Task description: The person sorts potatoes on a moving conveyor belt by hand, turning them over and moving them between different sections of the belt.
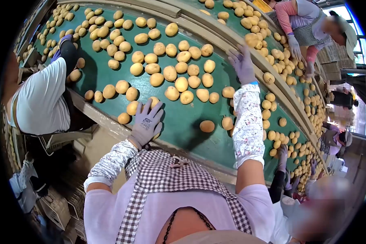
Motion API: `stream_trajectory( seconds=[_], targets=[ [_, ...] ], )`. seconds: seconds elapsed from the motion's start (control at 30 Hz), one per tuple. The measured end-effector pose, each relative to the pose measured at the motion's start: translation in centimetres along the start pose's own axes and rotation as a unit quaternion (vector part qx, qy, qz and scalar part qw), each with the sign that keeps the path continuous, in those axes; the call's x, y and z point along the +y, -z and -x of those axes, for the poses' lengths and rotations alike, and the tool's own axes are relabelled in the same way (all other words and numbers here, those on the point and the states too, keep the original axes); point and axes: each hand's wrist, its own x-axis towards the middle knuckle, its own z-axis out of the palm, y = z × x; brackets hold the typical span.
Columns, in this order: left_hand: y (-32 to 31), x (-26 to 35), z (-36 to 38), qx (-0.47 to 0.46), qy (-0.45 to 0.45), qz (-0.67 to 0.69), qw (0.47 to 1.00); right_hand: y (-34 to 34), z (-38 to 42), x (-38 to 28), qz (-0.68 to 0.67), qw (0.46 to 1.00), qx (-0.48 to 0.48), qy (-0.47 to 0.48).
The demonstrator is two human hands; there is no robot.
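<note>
Head view, looking down over a green conveyor belt (pixel 179 118) loaded with yellow potatoes (pixel 179 77).

Left hand (pixel 147 121): grey work glove, patterned sleeve guard. It is laid flat at the near edge of the belt with the fingers spread wide; nothing is gripped. A potato (pixel 132 107) is seen just beside the fingertips, and another potato (pixel 124 118) lies near the heel of the glove at the belt edge. Whether the palm covers a potato cannot be told.

Right hand (pixel 242 63): purple-grey glove, floral sleeve guard (pixel 247 118). It is stretched out to the far side of the belt, fingers open and extended, resting at or just above the metal divider rail (pixel 215 38). Nothing is held. Potatoes lie just beside the forearm at both sides, one of them (pixel 227 123) touching or nearly touching the sleeve. A single potato (pixel 207 126) is seen apart from the others, between the two arms.

Surroundings: a checked apron (pixel 166 175) is worn over a white shirt. A second person in a white shirt (pixel 42 101) is bent over the belt at the left, a dark-gloved hand among the potatoes. A third person (pixel 305 28) in a checked apron stands across a second, parallel belt (pixel 284 61), gloved hands on the potatoes there. Further gloved hands (pixel 282 156) are noted at the right, low in the view.
</note>
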Motion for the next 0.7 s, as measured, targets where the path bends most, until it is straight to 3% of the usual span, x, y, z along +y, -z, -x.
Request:
stream_trajectory(
  seconds=[0.07,0.1,0.2,0.3,0.4,0.43,0.47,0.53,0.6,0.67,0.7],
  targets=[
    [0.3,-0.4,-0.8,-0.013,-0.005,0.007,1.000,-1.6,-3.0,3.0,0.345,0.934,-0.077,0.044],
    [-0.3,-0.7,-1.4,-0.006,-0.021,0.002,1.000,-2.9,-4.2,4.6,0.514,0.847,-0.100,0.094],
    [0.2,-2.9,-2.8,0.003,-0.029,-0.005,1.000,-7.0,-6.6,9.6,0.693,0.702,-0.004,0.163],
    [1.4,-7.9,-2.7,0.055,0.050,-0.020,0.997,-9.1,-8.2,9.4,0.716,0.692,-0.028,0.086],
    [2.7,-16.5,-2.1,0.107,0.066,-0.117,0.985,-8.0,-8.5,8.7,0.640,0.763,-0.087,0.032],
    [3.7,-18.5,-1.9,0.131,0.091,-0.159,0.974,-7.4,-8.2,8.7,0.631,0.770,-0.089,0.035],
    [5.1,-20.1,-1.8,0.090,0.156,-0.189,0.965,-6.8,-7.9,8.7,0.631,0.770,-0.089,0.035],
    [4.5,-23.7,-1.2,0.172,0.181,-0.212,0.945,-5.8,-7.5,9.0,0.617,0.773,-0.142,0.043],
    [6.3,-22.2,-2.1,0.173,0.135,-0.148,0.964,-6.3,-7.7,9.6,0.638,0.761,-0.114,0.035],
    [8.0,-17.1,-3.5,0.213,0.024,-0.039,0.976,-8.0,-6.9,8.6,0.697,0.709,-0.095,0.043],
    [8.8,-14.5,-4.2,0.172,-0.018,0.049,0.984,-8.6,-6.8,8.3,0.729,0.674,-0.106,0.063]
  ],
)
